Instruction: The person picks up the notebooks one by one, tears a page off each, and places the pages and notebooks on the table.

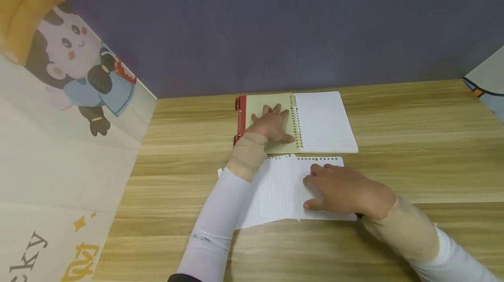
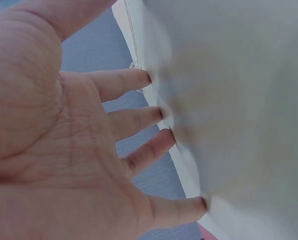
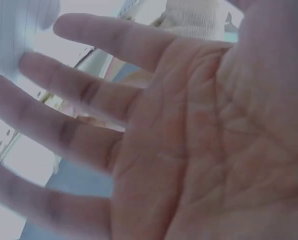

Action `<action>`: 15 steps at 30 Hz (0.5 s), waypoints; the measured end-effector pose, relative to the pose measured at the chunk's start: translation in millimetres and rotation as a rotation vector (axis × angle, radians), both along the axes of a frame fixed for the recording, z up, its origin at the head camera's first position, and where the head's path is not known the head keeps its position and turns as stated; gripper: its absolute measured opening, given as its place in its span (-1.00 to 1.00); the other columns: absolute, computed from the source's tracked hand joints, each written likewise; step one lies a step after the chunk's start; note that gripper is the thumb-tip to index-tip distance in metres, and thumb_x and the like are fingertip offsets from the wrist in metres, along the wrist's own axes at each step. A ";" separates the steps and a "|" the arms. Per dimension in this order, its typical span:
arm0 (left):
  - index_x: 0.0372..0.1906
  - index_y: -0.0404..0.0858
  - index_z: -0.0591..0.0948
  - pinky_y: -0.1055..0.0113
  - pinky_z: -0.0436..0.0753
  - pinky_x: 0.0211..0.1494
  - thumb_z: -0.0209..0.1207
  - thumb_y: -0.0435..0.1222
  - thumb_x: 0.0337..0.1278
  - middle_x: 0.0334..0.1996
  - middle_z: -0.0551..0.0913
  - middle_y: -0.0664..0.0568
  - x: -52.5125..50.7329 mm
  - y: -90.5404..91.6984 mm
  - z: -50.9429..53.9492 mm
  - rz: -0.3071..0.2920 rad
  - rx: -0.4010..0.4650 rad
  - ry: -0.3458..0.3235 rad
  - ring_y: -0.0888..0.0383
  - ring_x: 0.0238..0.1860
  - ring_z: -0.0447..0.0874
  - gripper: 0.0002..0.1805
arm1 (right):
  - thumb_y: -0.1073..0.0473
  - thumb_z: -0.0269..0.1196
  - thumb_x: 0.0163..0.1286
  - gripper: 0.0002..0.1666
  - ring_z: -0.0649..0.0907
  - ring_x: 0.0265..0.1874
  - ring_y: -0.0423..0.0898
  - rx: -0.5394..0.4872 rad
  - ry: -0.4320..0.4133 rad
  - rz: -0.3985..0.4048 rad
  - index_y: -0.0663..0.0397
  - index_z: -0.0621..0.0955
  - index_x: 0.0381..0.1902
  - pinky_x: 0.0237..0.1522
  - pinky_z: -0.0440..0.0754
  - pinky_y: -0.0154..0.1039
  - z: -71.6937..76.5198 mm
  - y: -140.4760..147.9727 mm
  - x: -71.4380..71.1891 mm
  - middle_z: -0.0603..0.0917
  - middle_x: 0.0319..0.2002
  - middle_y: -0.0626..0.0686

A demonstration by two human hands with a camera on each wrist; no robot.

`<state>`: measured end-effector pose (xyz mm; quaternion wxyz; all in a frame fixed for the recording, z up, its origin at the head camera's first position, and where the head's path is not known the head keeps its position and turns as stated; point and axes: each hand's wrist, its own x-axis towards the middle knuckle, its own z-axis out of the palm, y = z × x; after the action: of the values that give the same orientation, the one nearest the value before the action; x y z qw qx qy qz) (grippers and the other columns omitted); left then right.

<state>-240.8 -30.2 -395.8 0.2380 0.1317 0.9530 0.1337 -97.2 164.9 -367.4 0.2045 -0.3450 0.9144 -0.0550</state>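
Note:
An open ring-bound notebook lies near the back of the table, with a pale yellow-green left leaf (image 1: pixel 260 102) and a lined white right page (image 1: pixel 324 122). My left hand (image 1: pixel 271 125) rests on the left leaf, fingers spread. The left wrist view shows its fingertips touching a pale sheet surface (image 2: pixel 239 125). In front of the notebook lie loose lined sheets (image 1: pixel 275 190) with punched holes along their top edges, overlapping one another. Over the right-hand sheet is my right hand (image 1: pixel 340 188), fingers extended and apart; whether every fingertip touches paper cannot be told.
A red strip with red binding rings (image 1: pixel 238 115) runs along the notebook's left edge. The wooden table (image 1: pixel 413 150) meets a dark blue-grey panel (image 1: pixel 275 32) behind and a cartoon-printed wall (image 1: pixel 78 163) on the left.

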 end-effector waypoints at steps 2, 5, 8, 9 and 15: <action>0.67 0.01 0.02 -0.44 -0.17 0.58 0.34 0.16 0.18 0.70 -0.21 0.00 1.6 -1.1 0.5 -0.005 0.006 -0.001 -0.08 0.66 -0.25 0.08 | -0.31 0.31 0.35 -0.41 0.66 -0.05 0.07 -0.011 0.016 -0.023 -0.04 0.65 0.10 -0.08 0.68 0.09 2.0 2.4 -4.8 0.62 0.03 0.04; 0.66 -0.01 0.04 -0.45 -0.18 0.57 0.35 0.16 0.17 0.70 -0.20 -0.01 3.7 -3.0 0.9 -0.013 0.018 0.003 -0.09 0.66 -0.25 0.08 | -0.23 0.27 0.43 -0.42 0.64 0.10 0.12 -0.057 0.054 -0.088 0.01 0.63 0.20 0.00 0.68 0.14 3.4 8.4 -15.5 0.62 0.15 0.09; 0.66 -0.02 0.06 -0.45 -0.17 0.57 0.36 0.14 0.17 0.70 -0.19 -0.02 6.4 -4.8 1.1 -0.021 0.028 0.006 -0.10 0.66 -0.24 0.07 | -0.18 0.22 0.49 -0.41 0.60 0.15 0.16 -0.089 0.092 -0.173 0.06 0.58 0.29 -0.04 0.68 0.17 0.6 17.5 -28.2 0.57 0.25 0.12; 0.66 -0.02 0.07 -0.45 -0.16 0.57 0.36 0.13 0.17 0.70 -0.18 -0.03 7.3 -5.4 1.1 -0.025 0.033 0.007 -0.11 0.66 -0.25 0.06 | -0.15 0.21 0.50 -0.40 0.57 0.20 0.22 -0.100 0.096 -0.199 0.09 0.56 0.31 0.00 0.66 0.21 -1.1 20.7 -32.6 0.54 0.30 0.16; 0.64 -0.07 0.14 -0.32 -0.15 0.63 0.32 0.09 0.25 0.69 -0.18 -0.10 14.4 -7.0 4.6 -0.081 0.057 -0.006 -0.18 0.68 -0.33 -0.03 | -0.06 0.15 0.55 -0.33 0.18 0.44 0.62 -0.131 0.026 -0.321 0.12 0.38 0.49 0.29 0.32 0.55 -13.8 40.0 -49.8 0.21 0.53 0.39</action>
<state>-226.4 -37.2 -391.2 0.2420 0.1766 0.9420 0.1514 -147.0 205.0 -381.2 0.1581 -0.2079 0.9548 -0.1419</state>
